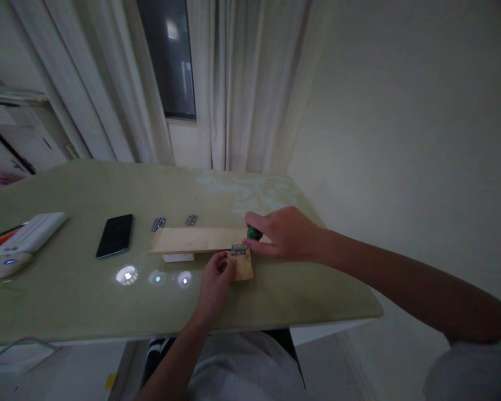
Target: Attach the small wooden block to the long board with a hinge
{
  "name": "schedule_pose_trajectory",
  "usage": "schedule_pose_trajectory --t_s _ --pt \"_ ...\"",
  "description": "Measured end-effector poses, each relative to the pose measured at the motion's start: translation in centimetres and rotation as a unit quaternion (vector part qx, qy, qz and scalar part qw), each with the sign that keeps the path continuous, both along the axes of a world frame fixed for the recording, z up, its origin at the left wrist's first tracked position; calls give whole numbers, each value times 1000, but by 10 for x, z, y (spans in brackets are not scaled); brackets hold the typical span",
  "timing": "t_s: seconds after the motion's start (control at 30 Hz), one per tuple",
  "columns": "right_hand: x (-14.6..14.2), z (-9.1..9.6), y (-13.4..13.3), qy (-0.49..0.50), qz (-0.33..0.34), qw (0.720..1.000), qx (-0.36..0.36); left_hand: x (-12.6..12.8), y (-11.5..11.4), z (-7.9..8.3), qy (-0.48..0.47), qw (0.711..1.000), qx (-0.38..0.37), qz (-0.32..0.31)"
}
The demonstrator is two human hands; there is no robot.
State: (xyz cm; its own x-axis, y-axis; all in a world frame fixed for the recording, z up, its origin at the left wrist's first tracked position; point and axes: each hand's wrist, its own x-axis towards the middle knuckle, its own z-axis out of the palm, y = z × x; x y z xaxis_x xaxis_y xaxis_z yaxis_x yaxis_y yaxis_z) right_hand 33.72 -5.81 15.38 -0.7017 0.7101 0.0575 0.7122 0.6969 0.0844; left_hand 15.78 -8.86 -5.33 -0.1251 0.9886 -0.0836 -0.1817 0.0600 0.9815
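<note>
- Right hand: closed around a green handle, thumb and fingers curled about it; what lies at the handle's lower end is hidden, so its exact tilt cannot be told
- Left hand: gripping the left edge of a small wood block between thumb and fingers
- Hinge: the metal piece between the two hands, just left of the right hand's fingertips and a little closer to the person; from the left hand's fingertips it lies just beyond and to the right
- Nearer hand: both are close, but the right seems the closer, at the hinge's right end; whether handle or fingers touch the metal cannot be made out
- Long axis: the hinge runs left to right, along the seam where the block meets the near edge of a long board, one leaf toward each piece
- Board: also lies left to right, stretching well to the left of the right hand, its right end passing beneath that hand; a white box shows under its near edge, left of the left hand
- Farther out on the counter: two spare hinges beyond the board, ahead and left of the left hand, and a phone well to that hand's left
</note>
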Motion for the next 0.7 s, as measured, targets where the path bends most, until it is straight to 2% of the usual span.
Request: schedule_pose_trajectory --t_s 0.03,0.07,0.1,0.2,0.23,0.27,0.37,0.4,0.43,0.47,0.57,0.6,0.63,0.7 --pt "-1 1 1 -11 -67 997 25 0 0 -1 -1 1000 -1 0" --pt "-2 1 2 -15 -105 994 40 0 0 -1 -2 1000 -4 0" --pt "-4 1 1 -13 -99 994 44 0 0 -1 -3 1000 -5 0" --pt "-9 3 -7 -7 55 998 19 1 0 -1 -8 1000 -5 3" --pt "-10 3 -10 -14 78 997 19 1 0 -1 -8 1000 -3 5" --pt "-11 4 -11 -25 63 997 28 1 0 -1 -7 1000 -3 6" --pt "-9 6 -7 -63 -104 990 68 0 1 -4 1 1000 -1 6" --pt "-8 7 -5 -68 -138 985 72 0 1 -6 3 1000 -1 3" --pt "-7 7 -2 -65 -143 985 69 -1 2 -8 4 1000 -2 -1" --pt "-6 6 -2 -53 -117 990 60 -1 2 -9 3 1000 -2 -3" --pt "-7 4 -7 -22 42 998 28 -1 3 -12 -5 1000 -2 -7" --pt "-8 4 -9 -24 62 997 28 -1 3 -11 -6 1000 -1 -4" --pt "-9 3 -9 -30 43 998 39 0 3 -11 -4 1000 0 -1" --pt "-9 3 -5 -46 -74 994 72 0 3 -10 3 1000 3 8"
